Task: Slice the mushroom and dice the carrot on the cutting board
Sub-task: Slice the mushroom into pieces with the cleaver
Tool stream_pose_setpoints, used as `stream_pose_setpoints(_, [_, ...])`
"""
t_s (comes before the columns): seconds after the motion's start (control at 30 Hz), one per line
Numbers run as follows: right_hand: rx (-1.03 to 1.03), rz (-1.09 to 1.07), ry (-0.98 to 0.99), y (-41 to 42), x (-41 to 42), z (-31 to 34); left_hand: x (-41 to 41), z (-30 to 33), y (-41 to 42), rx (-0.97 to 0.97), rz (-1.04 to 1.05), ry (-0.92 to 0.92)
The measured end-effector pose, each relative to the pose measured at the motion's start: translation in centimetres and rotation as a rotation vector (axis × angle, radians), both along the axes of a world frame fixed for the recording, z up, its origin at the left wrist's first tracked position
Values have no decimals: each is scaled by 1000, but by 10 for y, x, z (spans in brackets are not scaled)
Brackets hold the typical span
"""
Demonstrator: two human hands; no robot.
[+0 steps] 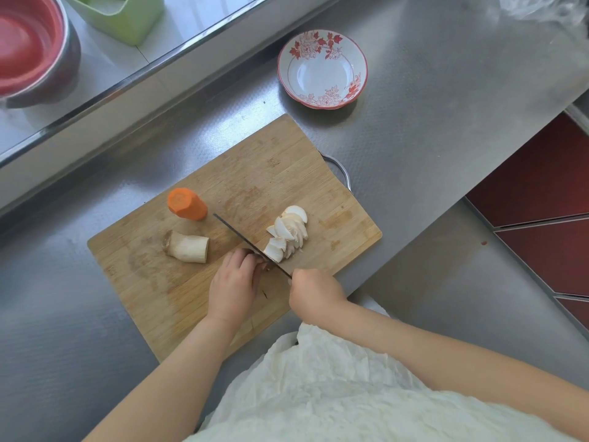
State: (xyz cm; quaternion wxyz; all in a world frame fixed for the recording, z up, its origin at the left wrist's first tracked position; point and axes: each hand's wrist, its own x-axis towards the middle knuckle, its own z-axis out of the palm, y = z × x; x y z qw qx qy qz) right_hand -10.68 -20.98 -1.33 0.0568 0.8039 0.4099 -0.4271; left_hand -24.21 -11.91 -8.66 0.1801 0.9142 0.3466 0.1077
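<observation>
The steel counter (414, 129) carries my wooden cutting board (255, 173), with a flowered bowl (322, 70) beyond it. On the board a mushroom stem piece (188, 247) lies near a carrot chunk (187, 204), and white mushroom slices (288, 232) fan out beside the blade. My right hand (314, 290) grips the knife (245, 240); my left hand (234, 283) curls over the dark mushroom piece being cut, mostly hidden

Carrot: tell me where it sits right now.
In the head view, the carrot lies uncut on the far left part of the cutting board, just beyond the mushroom stem piece and left of the knife tip.
</observation>
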Motion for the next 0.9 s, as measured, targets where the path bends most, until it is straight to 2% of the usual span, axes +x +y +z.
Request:
stream_pose_setpoints(0.2, [40, -179, 111, -4, 14, -7, -2, -3, 0, -14, -36, -29])
stream_pose_setpoints(0.47, [141, 40, -8, -19, 6, 15, -2, -6, 1, 31, -42, -51])
stream_pose_setpoints(0.9, [8, 25, 13, -2, -3, 20, -2, -8, -1, 63, -27, -63])
